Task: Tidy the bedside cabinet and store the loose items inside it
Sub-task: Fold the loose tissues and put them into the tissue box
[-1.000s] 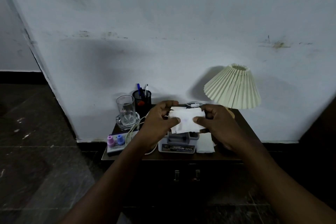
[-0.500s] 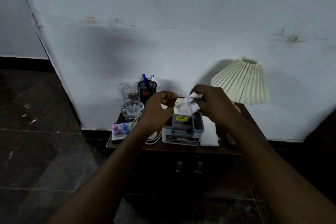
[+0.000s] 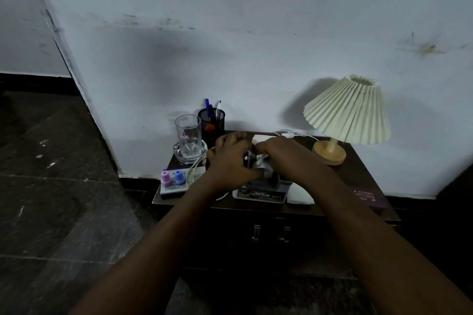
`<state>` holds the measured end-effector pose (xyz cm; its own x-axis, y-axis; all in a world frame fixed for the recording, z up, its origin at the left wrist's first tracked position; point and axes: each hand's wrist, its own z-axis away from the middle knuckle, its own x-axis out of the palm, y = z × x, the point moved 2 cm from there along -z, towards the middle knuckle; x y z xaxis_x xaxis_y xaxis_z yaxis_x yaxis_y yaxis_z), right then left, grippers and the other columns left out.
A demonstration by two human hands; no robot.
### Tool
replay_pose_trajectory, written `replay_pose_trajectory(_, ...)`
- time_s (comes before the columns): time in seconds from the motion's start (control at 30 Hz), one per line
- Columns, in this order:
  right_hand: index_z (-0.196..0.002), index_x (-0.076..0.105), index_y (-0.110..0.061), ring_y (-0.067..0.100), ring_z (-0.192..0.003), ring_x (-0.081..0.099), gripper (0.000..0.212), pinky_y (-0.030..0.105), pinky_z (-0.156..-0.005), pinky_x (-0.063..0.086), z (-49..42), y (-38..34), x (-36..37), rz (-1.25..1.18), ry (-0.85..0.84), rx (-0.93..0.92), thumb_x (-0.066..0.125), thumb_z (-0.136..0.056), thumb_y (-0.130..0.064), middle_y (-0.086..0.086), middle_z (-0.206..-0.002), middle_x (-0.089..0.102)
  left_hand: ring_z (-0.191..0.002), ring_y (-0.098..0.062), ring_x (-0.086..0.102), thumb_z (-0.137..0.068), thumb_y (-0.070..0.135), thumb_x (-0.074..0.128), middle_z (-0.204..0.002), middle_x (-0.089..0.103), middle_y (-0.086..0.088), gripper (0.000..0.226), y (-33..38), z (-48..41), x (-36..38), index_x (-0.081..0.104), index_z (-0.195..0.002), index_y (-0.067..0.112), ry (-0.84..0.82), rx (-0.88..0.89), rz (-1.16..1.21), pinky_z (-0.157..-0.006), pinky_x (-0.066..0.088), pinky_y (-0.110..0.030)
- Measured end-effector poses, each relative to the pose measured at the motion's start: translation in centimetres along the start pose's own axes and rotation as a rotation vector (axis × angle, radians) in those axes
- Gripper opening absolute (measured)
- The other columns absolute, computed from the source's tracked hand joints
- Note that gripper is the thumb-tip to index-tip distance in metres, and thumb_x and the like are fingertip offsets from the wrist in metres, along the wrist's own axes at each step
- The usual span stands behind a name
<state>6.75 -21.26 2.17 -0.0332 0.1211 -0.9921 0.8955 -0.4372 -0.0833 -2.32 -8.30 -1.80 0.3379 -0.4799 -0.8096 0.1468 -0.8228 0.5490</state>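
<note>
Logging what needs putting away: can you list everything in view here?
cabinet: 1, dark brown, by wall
glass: 1, clear, back left
pen pot: 1, black, beside glass
bottles: 2, pink and blue, front left
cable: 1, white, beside bottles
box: 1, grey, front centre
tissue: 2, white, beside box, under right hand
lamp: 1, cream, back right
book: 1, purple, right edge
left hand: grips box
right hand: pinches tissue

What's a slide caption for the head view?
Left hand grips grey box, right hand tucks tissue in, atop bedside cabinet.

Gray box (image 3: 261, 195) label blurred, unreadable
</note>
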Motion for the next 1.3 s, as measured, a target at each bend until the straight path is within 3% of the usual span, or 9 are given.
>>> replay_pose_trajectory(0.1,-0.098,0.071,-0.017,0.026,-0.089,0.068,0.023,0.035,-0.072,0.045,-0.3,0.5,0.7,-0.036,-0.011,0.01,0.066,-0.082,-0.003,0.005,-0.092,0.07,-0.145,-0.023,0.017,-0.076,0.054,0.078,-0.157,0.034,0.007,0.043,0.0,-0.5,0.9,0.066,-0.11,0.031,0.031,-0.016,-0.066,-0.106,0.022,-0.049)
replay_pose_trajectory(0.23,-0.118,0.07,-0.008,0.031,-0.104,0.064,0.03,0.037,-0.088,0.048,-0.2,1.2,0.5,-0.091,0.043,0.073,0.053,-0.095,0.0,0.013,-0.112,0.07,-0.143,-0.026,0.022,-0.081,0.043,0.075,-0.155,0.041,0.004,0.016,-0.3,-0.9,1.3,0.065,-0.085,0.032,0.089,-0.062,-0.092,-0.104,0.024,-0.048)
replay_pose_trajectory(0.33,-0.106,0.069,-0.012,0.031,-0.092,0.066,0.022,0.038,-0.081,0.051,0.2,1.4,0.2,-0.09,0.124,0.044,0.059,-0.091,-0.001,0.013,-0.1,0.071,-0.14,-0.031,0.028,-0.082,0.04,0.072,-0.151,0.045,0.002,0.021,-0.3,-1.2,1.4,0.055,-0.074,0.033,0.115,-0.083,-0.089,-0.104,0.028,-0.05)
replay_pose_trajectory(0.43,-0.088,0.068,-0.013,0.03,-0.071,0.064,0.025,0.042,-0.066,0.054,0.0,2.1,0.5,-0.048,0.157,0.034,0.062,-0.071,0.003,0.008,-0.078,0.066,-0.138,-0.031,0.03,-0.08,0.037,0.074,-0.148,0.047,0.001,0.021,-0.2,-1.2,1.4,0.054,-0.074,0.036,0.147,-0.09,-0.054,-0.106,0.03,-0.051)
replay_pose_trajectory(0.5,-0.091,0.068,-0.013,0.029,-0.072,0.062,0.023,0.037,-0.064,0.049,0.1,2.0,0.5,0.009,0.162,0.026,0.064,-0.073,0.001,0.003,-0.077,0.056,-0.137,-0.031,0.03,-0.078,0.038,0.075,-0.149,0.046,0.001,0.021,-0.2,-1.1,1.6,0.055,-0.075,0.036,0.129,-0.098,-0.054,-0.106,0.029,-0.051)
replay_pose_trajectory(0.7,-0.118,0.068,-0.009,0.032,-0.103,0.063,0.027,0.034,-0.082,0.045,-0.1,1.8,0.9,0.009,0.07,0.049,0.052,-0.097,-0.004,0.014,-0.113,0.067,-0.141,-0.031,0.027,-0.077,0.045,0.076,-0.152,0.04,0.002,0.034,0.0,-1.1,1.9,0.069,-0.108,0.035,0.06,-0.105,-0.051,-0.109,0.026,-0.05)
replay_pose_trajectory(0.87,-0.109,0.068,-0.018,0.024,-0.088,0.065,0.028,0.028,-0.069,0.035,-0.1,1.5,1.7,0.044,0.104,0.006,0.059,-0.085,-0.005,0.003,-0.095,0.068,-0.141,-0.033,0.029,-0.083,0.046,0.072,-0.15,0.041,0.001,0.028,-0.2,-1.4,1.6,0.069,-0.108,0.032,0.06,-0.128,-0.011,-0.113,0.026,-0.053)
replay_pose_trajectory(1.03,-0.096,0.064,-0.021,0.023,-0.073,0.059,0.028,0.032,-0.057,0.03,0.1,2.0,1.5,0.072,0.164,0.055,0.056,-0.08,-0.001,-0.001,-0.075,0.052,-0.142,-0.031,0.031,-0.083,0.044,0.072,-0.152,0.04,0.003,0.025,-0.2,-1.3,1.3,0.068,-0.106,0.032,0.054,-0.156,-0.032,-0.11,0.023,-0.053)
replay_pose_trajectory(1.3,-0.101,0.069,-0.017,0.019,-0.079,0.057,0.028,0.028,-0.059,0.029,0.4,1.9,1.7,0.11,0.06,0.085,0.062,-0.08,0.0,0.003,-0.089,0.062,-0.142,-0.031,0.032,-0.083,0.038,0.075,-0.152,0.042,0.005,0.016,-0.1,-1.4,1.3,0.074,-0.1,0.039,0.03,-0.16,-0.006,-0.111,0.023,-0.052)
